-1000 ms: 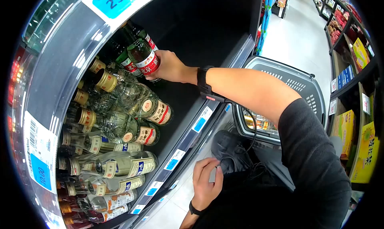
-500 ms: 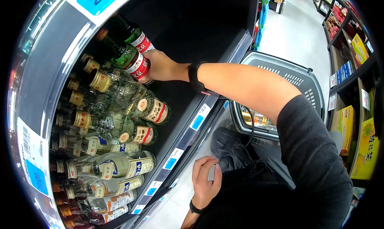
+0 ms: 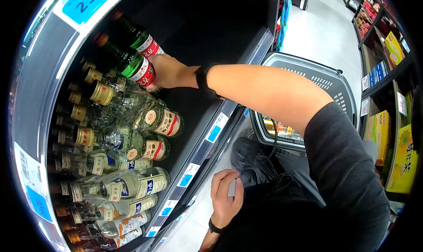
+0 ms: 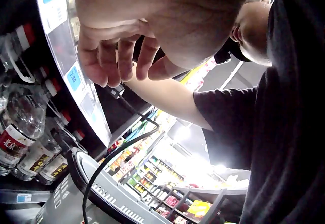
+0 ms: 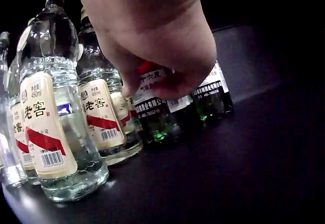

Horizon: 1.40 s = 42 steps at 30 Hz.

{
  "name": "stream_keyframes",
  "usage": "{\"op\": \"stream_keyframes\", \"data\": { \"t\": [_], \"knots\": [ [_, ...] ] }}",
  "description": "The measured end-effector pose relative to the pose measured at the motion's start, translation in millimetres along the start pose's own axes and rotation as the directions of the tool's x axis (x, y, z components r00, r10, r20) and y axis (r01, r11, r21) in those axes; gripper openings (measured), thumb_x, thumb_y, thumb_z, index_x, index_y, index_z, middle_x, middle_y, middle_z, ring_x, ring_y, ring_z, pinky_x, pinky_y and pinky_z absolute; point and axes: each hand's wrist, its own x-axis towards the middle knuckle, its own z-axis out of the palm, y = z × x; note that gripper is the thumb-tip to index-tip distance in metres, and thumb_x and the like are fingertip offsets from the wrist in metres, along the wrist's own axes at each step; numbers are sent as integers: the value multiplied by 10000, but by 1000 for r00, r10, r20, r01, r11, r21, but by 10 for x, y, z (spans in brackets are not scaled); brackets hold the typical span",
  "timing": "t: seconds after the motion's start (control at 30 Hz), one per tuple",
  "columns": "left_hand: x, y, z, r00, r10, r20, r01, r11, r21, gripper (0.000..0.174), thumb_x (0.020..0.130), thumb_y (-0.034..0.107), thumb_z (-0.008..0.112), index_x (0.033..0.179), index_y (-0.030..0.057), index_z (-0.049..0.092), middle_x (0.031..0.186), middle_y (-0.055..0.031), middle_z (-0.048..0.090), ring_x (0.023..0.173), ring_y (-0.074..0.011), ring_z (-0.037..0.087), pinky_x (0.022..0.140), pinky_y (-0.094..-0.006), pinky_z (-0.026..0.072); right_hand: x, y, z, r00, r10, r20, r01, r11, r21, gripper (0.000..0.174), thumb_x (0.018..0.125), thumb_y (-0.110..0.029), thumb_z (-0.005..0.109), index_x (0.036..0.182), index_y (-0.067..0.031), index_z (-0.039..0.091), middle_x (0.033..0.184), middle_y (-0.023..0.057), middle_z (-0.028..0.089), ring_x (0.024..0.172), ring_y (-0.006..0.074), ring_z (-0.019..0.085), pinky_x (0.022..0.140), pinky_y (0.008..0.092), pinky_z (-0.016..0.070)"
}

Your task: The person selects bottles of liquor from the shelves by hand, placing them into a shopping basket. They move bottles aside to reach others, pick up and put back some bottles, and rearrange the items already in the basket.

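Note:
My right hand [image 3: 169, 71] grips the lower part of a green bottle [image 3: 125, 60] with a red and white label, at the shelf's upper left. Beside it stands a second green bottle [image 3: 137, 35]. In the right wrist view the hand [image 5: 157, 28] covers much of the gripped bottle [image 5: 160, 125], whose base is at the shelf surface; clear bottles [image 5: 66, 117] with cream labels stand to its left. My left hand [image 3: 225, 194] hangs low before the body, fingers loosely curled, holding nothing visible; the left wrist view shows this hand [image 4: 147, 25] too.
Clear bottles [image 3: 136, 183] fill the shelf's near part behind the price-tag edge [image 3: 200, 153]. A grey basket [image 3: 324, 78] with items inside stands right of the shelf, under the right forearm. A black cable [image 4: 129, 145] hangs near the left hand.
My right hand and the gripped bottle have shifted left in the head view, where the second green bottle now shows more fully. My left hand stays almost still.

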Motion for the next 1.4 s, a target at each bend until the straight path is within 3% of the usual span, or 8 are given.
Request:
{"op": "stream_keyframes", "data": {
  "t": [0.3, 0.43, 0.67, 0.77, 1.03, 1.1, 1.17, 1.4],
  "knots": [
    [32, 18, 25, 1000, -4, -7, 4, 1000, 18, 180, 818, -57, 615, 994, -19, 623, 1028, -175, 615, 893, -281, 614, 785, -339, 492, -39, -61, -145, 995, 49, 82, -43, 997, -72, 731, 625, -164, 907, 1220, 34, 532, 1082, 214, 681, 1081, 328, 648, 927, 384, 516],
    [46, 92, 74, 998, 48, 42, -52, 995, 81, 155, 825, -57, 603, 974, -20, 624, 1019, -164, 614, 917, -316, 600, 831, -375, 481, -529, -152, -714, 995, 97, 22, -99, 986, 138, 562, 806, -158, 761, 1249, 78, 509, 862, 166, 696, 672, 194, 697, 604, 323, 574],
    [336, -122, 129, 989, 120, 86, -120, 993, -8, 120, 908, -49, 557, 1018, -30, 603, 1090, -133, 569, 938, -200, 579, 832, -287, 474, -1891, -423, -2020, 955, 176, -241, -146, 980, 138, 462, 871, -213, 701, 1218, 63, 571, 846, 106, 705, 660, 154, 678, 592, 284, 569],
    [428, -154, 238, 975, 166, 150, -164, 986, -26, 116, 927, -19, 564, 1037, -35, 598, 1109, -130, 563, 926, -175, 577, 836, -279, 474, -2688, -228, -2363, 880, 220, -422, -242, 970, 1, 370, 942, -256, 645, 1217, -16, 589, 886, 38, 653, 739, 89, 628, 691, 227, 521],
    [891, 339, 1221, 865, 116, 489, -172, 983, 71, 226, 845, 49, 676, 1055, -12, 618, 1103, -164, 597, 1018, -321, 588, 902, -382, 461, -4272, 699, -3084, 480, 609, -632, -547, 771, 327, 262, 967, -259, 606, 1139, -62, 627, 875, 9, 630, 768, 74, 600, 698, 209, 492],
    [849, 225, 1502, 829, 138, 543, -290, 935, 206, 302, 819, 126, 731, 1078, 12, 624, 1192, -177, 569, 1172, -371, 519, 1023, -467, 397, -4377, 870, -3216, 687, 363, -629, -609, 761, -225, 256, 898, -240, 639, 1029, -22, 669, 833, 98, 694, 738, 220, 668, 699, 337, 533],
    [850, 135, 1678, 767, 186, 614, -498, 776, 388, 503, 733, 388, 802, 1090, 62, 662, 1290, -148, 545, 1329, -376, 399, 1129, -657, 150, -4395, 706, -3260, 710, 451, -540, -690, 597, -409, 250, 890, -258, 633, 1003, -39, 675, 822, 120, 695, 767, 290, 678, 724, 381, 533],
    [810, -150, 1877, 635, 201, 746, -602, 734, 314, 503, 639, 504, 814, 938, 114, 708, 1038, -39, 673, 1123, -258, 577, 1143, -621, 161, -4492, 504, -3308, 705, 518, -484, -704, 596, -386, 212, 887, -253, 623, 938, -53, 674, 803, 119, 688, 782, 320, 671, 688, 417, 512]
  ]
}}
